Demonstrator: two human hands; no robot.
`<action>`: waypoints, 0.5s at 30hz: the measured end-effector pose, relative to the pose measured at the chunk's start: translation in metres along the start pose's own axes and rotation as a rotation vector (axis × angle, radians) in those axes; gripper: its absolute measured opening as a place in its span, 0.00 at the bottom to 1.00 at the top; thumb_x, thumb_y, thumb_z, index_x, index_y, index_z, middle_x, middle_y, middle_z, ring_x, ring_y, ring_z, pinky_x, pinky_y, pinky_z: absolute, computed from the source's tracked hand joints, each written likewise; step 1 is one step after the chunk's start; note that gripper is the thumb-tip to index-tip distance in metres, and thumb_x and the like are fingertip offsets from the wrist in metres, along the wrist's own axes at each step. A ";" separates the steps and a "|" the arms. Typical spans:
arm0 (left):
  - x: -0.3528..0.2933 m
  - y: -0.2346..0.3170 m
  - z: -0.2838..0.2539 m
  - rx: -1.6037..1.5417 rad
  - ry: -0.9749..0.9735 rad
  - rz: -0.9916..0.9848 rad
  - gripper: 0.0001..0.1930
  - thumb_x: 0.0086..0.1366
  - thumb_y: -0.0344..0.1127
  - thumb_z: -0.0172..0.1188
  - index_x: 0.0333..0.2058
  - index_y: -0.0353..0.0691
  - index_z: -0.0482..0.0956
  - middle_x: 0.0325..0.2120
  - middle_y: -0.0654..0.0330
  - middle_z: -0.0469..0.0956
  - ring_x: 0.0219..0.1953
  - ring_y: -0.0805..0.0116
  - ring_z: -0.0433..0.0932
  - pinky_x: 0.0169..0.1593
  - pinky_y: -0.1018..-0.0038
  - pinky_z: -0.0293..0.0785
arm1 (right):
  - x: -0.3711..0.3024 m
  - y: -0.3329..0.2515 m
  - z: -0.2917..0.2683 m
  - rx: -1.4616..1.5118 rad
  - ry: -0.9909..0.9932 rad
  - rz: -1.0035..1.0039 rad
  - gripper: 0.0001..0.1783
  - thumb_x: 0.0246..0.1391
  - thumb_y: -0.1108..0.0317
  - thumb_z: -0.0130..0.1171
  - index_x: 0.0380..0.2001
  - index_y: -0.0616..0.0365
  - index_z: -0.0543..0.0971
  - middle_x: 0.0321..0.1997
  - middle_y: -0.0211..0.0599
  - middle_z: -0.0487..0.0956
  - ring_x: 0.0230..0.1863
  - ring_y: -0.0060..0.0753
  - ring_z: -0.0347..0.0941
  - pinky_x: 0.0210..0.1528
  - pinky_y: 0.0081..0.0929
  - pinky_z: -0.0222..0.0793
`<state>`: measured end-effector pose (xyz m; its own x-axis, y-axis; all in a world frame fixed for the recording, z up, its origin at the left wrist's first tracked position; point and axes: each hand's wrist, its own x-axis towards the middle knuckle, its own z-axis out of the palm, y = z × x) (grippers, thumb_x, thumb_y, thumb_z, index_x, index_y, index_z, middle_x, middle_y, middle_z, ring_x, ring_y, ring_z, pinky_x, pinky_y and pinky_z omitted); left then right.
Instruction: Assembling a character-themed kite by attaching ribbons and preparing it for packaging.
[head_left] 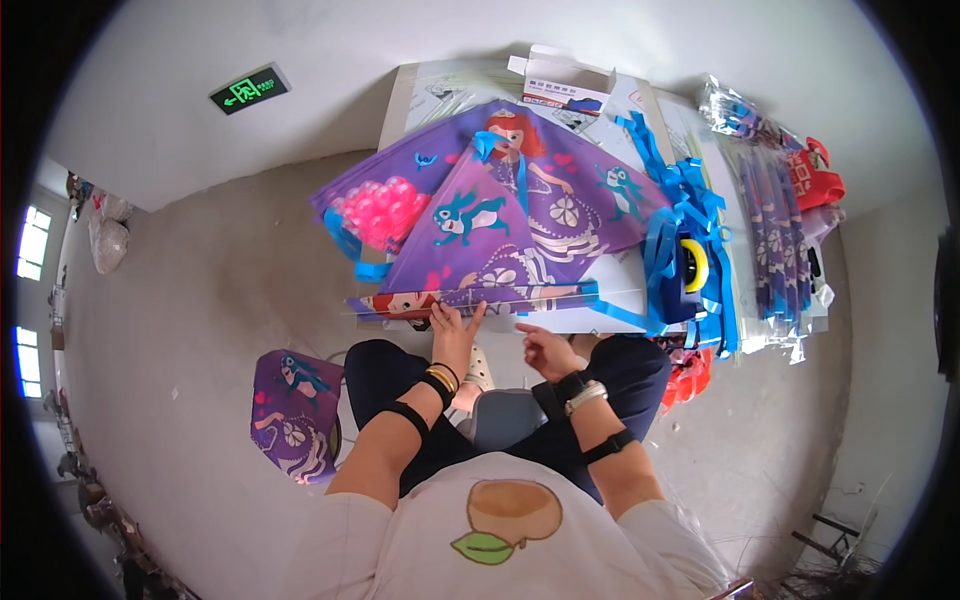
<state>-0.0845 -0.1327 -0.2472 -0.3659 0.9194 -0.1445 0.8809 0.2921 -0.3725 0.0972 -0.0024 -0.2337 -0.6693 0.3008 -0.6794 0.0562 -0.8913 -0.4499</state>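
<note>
A purple kite (560, 215) printed with a red-haired figure and blue rabbits lies on the table, partly covered by another folded purple layer. A narrow rolled or folded strip with a thin rod runs along its near edge. My left hand (455, 330) rests on that strip, fingers spread over the print; its thumb is hidden. Just right of it, below the table's edge, my right hand (548, 352) hovers with the index finger stretched out and the others loosely curled. I see nothing in it. Blue ribbon (375, 271) hangs from the kite's left side.
Bundled blue ribbons (690, 195) and a yellow-and-dark-blue tape roll or dispenser (693, 265) lie right of the kite. Beyond are packaged purple kites (780, 235) and a red bag (817, 175). An opened white box (565, 80) stands at the back. More purple printed fabric (295, 415) sits low at left.
</note>
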 end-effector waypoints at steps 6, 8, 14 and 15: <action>0.001 -0.010 -0.013 0.018 0.025 0.030 0.44 0.65 0.38 0.56 0.74 0.61 0.41 0.56 0.31 0.65 0.57 0.29 0.70 0.61 0.52 0.67 | -0.009 -0.044 -0.024 -0.035 0.057 -0.142 0.17 0.65 0.72 0.47 0.55 0.62 0.75 0.27 0.25 0.72 0.26 0.19 0.65 0.30 0.17 0.65; 0.009 -0.019 -0.025 0.001 0.072 0.050 0.46 0.63 0.40 0.59 0.74 0.57 0.42 0.55 0.33 0.66 0.55 0.33 0.72 0.58 0.54 0.71 | -0.008 -0.064 -0.028 -0.044 0.090 -0.198 0.14 0.65 0.72 0.48 0.49 0.64 0.78 0.29 0.26 0.73 0.24 0.16 0.66 0.27 0.14 0.65; 0.019 -0.064 -0.054 -0.567 0.024 -0.036 0.39 0.57 0.49 0.68 0.63 0.36 0.67 0.49 0.49 0.71 0.45 0.51 0.76 0.47 0.61 0.75 | 0.025 -0.132 0.011 -0.628 0.256 -0.380 0.14 0.61 0.63 0.56 0.45 0.59 0.81 0.33 0.25 0.79 0.31 0.16 0.72 0.33 0.18 0.69; 0.019 -0.066 -0.046 -0.588 0.046 -0.040 0.37 0.60 0.54 0.64 0.62 0.37 0.69 0.55 0.50 0.69 0.54 0.48 0.72 0.57 0.55 0.69 | 0.044 -0.141 0.012 -0.747 0.240 -0.405 0.15 0.60 0.61 0.57 0.44 0.59 0.81 0.33 0.28 0.80 0.32 0.21 0.74 0.34 0.22 0.71</action>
<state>-0.1354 -0.1224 -0.1834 -0.4008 0.9111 -0.0964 0.8899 0.4121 0.1956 0.0505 0.1324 -0.1934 -0.5736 0.6838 -0.4510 0.3740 -0.2712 -0.8869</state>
